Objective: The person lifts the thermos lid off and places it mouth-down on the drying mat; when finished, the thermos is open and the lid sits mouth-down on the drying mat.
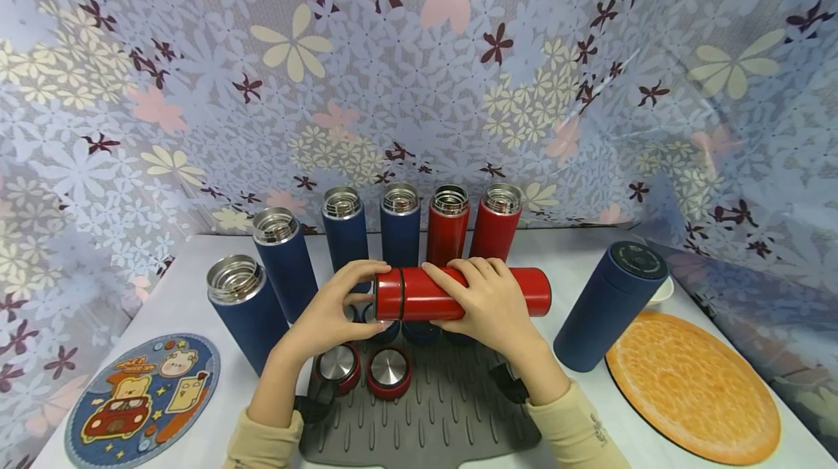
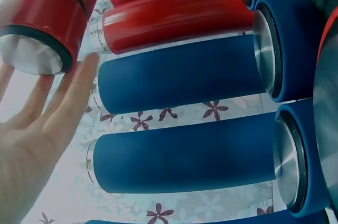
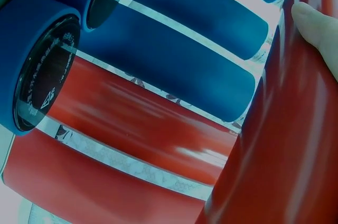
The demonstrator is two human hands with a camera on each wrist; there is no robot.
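Note:
A red thermos [image 1: 533, 293] is held sideways in front of me, above a grey ridged mat. My right hand [image 1: 491, 302] grips its body from the right, thumb stretched along the side nearer me. At the left end sits its red lid [image 1: 390, 302], set off by a dark seam. My left hand [image 1: 330, 313] holds that lid between thumb and fingers. In the left wrist view, the fingers lie against the lid's rim and its silvery end [image 2: 31, 55]. The right wrist view shows the red body [image 3: 296, 129] close up, with the right thumb [image 3: 317, 26] on it.
Lidless blue thermoses [image 1: 288, 265] and red thermoses [image 1: 499, 225] stand behind and left. Red-rimmed lids [image 1: 389, 371] and blue lids lie on the grey mat [image 1: 425, 411]. A closed blue thermos [image 1: 599, 316] stands right, beside an orange round mat [image 1: 700, 389]. A cartoon mat [image 1: 144, 400] lies left.

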